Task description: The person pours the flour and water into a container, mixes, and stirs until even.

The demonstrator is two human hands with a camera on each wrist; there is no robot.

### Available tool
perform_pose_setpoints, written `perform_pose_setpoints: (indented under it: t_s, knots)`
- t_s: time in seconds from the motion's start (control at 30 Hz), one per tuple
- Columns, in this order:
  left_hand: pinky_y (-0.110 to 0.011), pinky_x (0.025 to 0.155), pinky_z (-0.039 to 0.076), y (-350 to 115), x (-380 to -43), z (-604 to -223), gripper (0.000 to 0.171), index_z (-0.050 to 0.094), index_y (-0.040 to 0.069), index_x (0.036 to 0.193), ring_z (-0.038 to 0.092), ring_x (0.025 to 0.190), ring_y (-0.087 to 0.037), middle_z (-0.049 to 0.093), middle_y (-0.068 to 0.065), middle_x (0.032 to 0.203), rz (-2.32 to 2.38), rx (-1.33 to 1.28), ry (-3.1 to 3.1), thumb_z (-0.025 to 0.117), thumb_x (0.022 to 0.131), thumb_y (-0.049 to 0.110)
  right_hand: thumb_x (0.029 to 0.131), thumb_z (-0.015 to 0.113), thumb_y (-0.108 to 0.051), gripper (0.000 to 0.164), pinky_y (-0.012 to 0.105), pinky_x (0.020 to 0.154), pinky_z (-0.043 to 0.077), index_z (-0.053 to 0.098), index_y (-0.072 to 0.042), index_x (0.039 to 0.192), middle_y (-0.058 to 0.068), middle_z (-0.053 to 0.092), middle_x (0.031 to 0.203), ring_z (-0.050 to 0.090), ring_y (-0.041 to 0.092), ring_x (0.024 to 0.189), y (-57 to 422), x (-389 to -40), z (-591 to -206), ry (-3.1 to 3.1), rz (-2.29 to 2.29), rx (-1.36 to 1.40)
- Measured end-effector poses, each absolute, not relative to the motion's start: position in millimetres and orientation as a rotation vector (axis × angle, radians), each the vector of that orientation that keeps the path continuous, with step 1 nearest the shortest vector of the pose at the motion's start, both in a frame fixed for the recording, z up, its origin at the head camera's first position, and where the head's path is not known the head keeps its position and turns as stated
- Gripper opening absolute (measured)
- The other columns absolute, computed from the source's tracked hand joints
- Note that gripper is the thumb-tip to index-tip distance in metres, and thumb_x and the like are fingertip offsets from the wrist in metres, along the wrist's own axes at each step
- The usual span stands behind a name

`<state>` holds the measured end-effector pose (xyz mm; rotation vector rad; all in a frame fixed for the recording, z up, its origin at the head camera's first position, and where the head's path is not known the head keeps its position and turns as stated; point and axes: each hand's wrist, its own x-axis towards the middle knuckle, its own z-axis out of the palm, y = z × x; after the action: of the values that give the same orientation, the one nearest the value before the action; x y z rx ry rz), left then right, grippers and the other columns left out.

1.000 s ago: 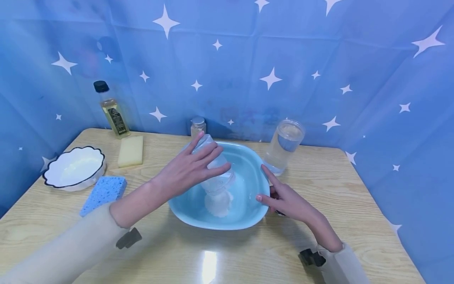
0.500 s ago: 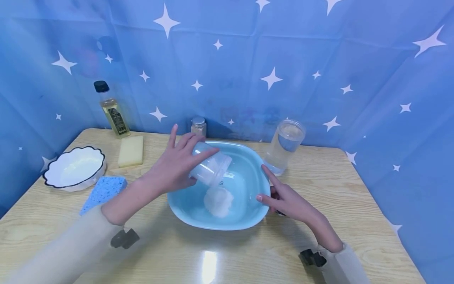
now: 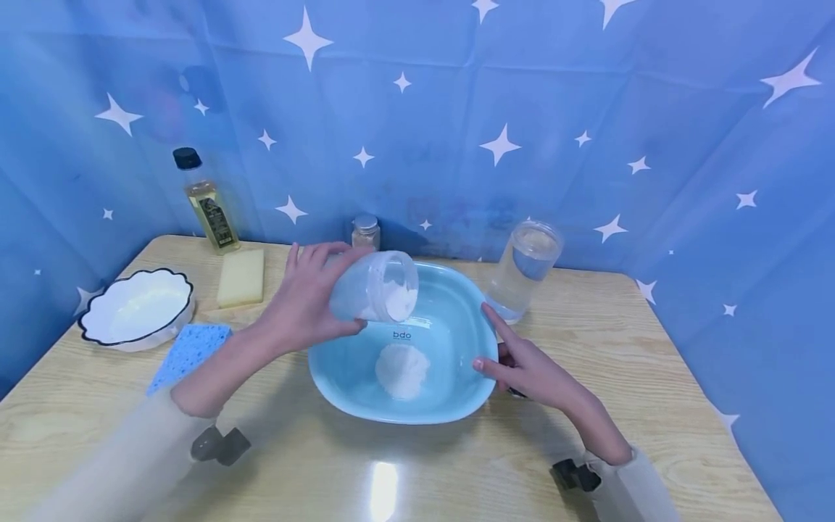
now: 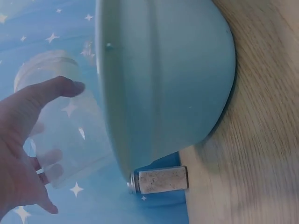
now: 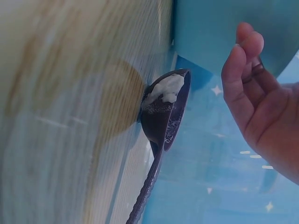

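Observation:
My left hand (image 3: 296, 308) grips a clear plastic jar (image 3: 355, 290) from its left side. It lies tipped nearly sideways above the left part of a light blue basin (image 3: 453, 319), mouth toward the right, with some white powder inside. A heap of white powder (image 3: 402, 371) lies on the basin's bottom. On the right, my right hand (image 3: 535, 373) holds the basin's rim, thumb over the inside and fingers outside. Beside it, in the right wrist view, a dark spoon (image 5: 156, 123) carries white powder; the head view mostly hides it.
A lidded clear container of liquid (image 3: 525, 268) stands behind the basin at right, a small shaker jar (image 3: 365, 233) behind its left. Farther left are an oil bottle (image 3: 212, 210), a yellow sponge (image 3: 241, 278), a white scalloped bowl (image 3: 137, 308) and a blue sponge (image 3: 189, 353).
My left hand has moved left and turned the jar from mouth-down over the powder heap to nearly sideways. The right hand stays on the basin's rim.

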<state>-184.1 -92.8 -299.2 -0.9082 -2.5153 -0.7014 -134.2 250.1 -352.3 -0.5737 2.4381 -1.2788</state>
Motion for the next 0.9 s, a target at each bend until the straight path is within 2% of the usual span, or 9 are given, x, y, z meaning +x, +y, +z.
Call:
perform_pose_setpoints:
  t_s: [0.17,0.23,0.37,0.5,0.7,0.9]
  knots:
    - [-0.054,0.090,0.037,-100,-183,-298,0.096,0.040,0.019,0.140,0.041,0.114,-0.029,0.046,-0.012,0.128,-1.052,-0.766,-2.526,0.087,0.058,0.031,0.094,0.056,-0.025,0.081,0.039,0.053,0.049,-0.004,-0.027,0.149,0.004,0.064,0.077,0.057,0.035,0.061,250,-133,-352,2.426,-1.294,-0.563]
    - [-0.052,0.086,0.042,-104,-183,-296,0.095,0.037,0.022,0.141,0.042,0.115,-0.027,0.047,-0.007,0.130,-1.255,-0.666,-2.534,0.086,0.060,0.033,0.094,0.056,-0.025,0.081,0.038,0.054,0.049,-0.004,-0.027,0.149,0.003,0.065,0.078,0.057,0.035,0.062,249,-134,-353,2.421,-1.304,-0.559]
    - [-0.055,0.093,0.037,-114,-183,-293,0.089,0.034,0.027,0.141,0.041,0.120,-0.024,0.046,0.001,0.131,-1.593,-0.486,-2.471,0.083,0.068,0.031,0.094,0.056,-0.025,0.081,0.037,0.053,0.048,-0.003,-0.028,0.149,0.004,0.064,0.077,0.056,0.035,0.062,249,-135,-354,2.423,-1.307,-0.552]
    - [-0.052,0.097,0.032,-122,-185,-294,0.081,0.034,0.025,0.141,0.042,0.120,-0.022,0.047,0.000,0.130,-1.733,-0.445,-2.375,0.079,0.073,0.022,0.094,0.055,-0.024,0.081,0.036,0.052,0.048,-0.004,-0.027,0.149,0.003,0.063,0.075,0.055,0.036,0.061,250,-134,-353,2.432,-1.294,-0.536]
    - [-0.051,0.099,0.033,-134,-184,-299,0.074,0.032,0.024,0.142,0.041,0.123,-0.023,0.044,-0.001,0.133,-1.832,-0.363,-2.311,0.073,0.080,0.024,0.094,0.054,-0.020,0.080,0.039,0.054,0.048,-0.003,-0.011,0.150,0.004,0.062,0.073,0.054,0.038,0.062,240,-126,-332,2.445,-1.269,-0.537]
    - [-0.052,0.099,0.034,-149,-181,-303,0.073,0.030,0.026,0.143,0.040,0.125,-0.024,0.042,-0.002,0.135,-1.781,-0.247,-2.287,0.071,0.082,0.025,0.094,0.055,-0.020,0.080,0.039,0.054,0.048,-0.002,-0.008,0.149,0.004,0.062,0.072,0.055,0.024,0.058,236,-123,-325,2.456,-1.251,-0.531]
